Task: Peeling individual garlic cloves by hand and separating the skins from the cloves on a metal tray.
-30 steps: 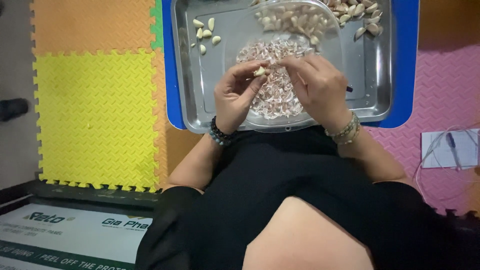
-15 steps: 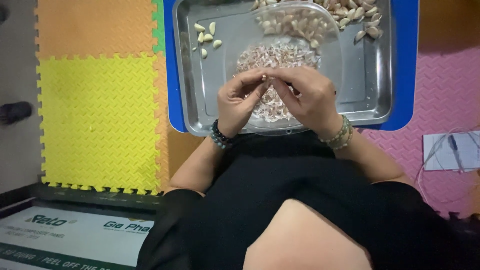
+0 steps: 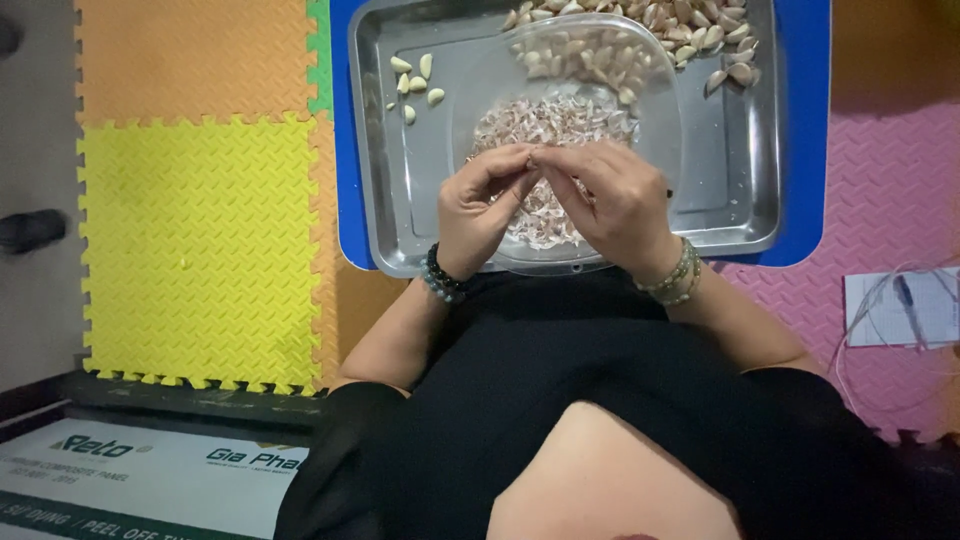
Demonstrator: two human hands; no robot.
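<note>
1. Since a second ago the two hands have drawn closer: the left hand point(image 3: 480, 205) and right hand point(image 3: 615, 200) now meet fingertip to fingertip.
2. Both pinch a garlic clove point(image 3: 530, 157) (mostly hidden now, where earlier it showed pale between the fingers), so the peeling looks under way.
3. The clove sits above the heap of skins point(image 3: 545, 125) in the clear plastic bowl point(image 3: 470, 120).
4. The peeled cloves point(image 3: 415, 82) on the steel tray point(image 3: 400, 220) number the same; the unpeeled pile point(image 3: 690, 35) stays put.

peeled cloves point(image 3: 415, 83): 5 | metal tray point(image 3: 735, 205): 1 | clear bowl point(image 3: 655, 130): 1 | hands point(image 3: 530, 158): 2
</note>
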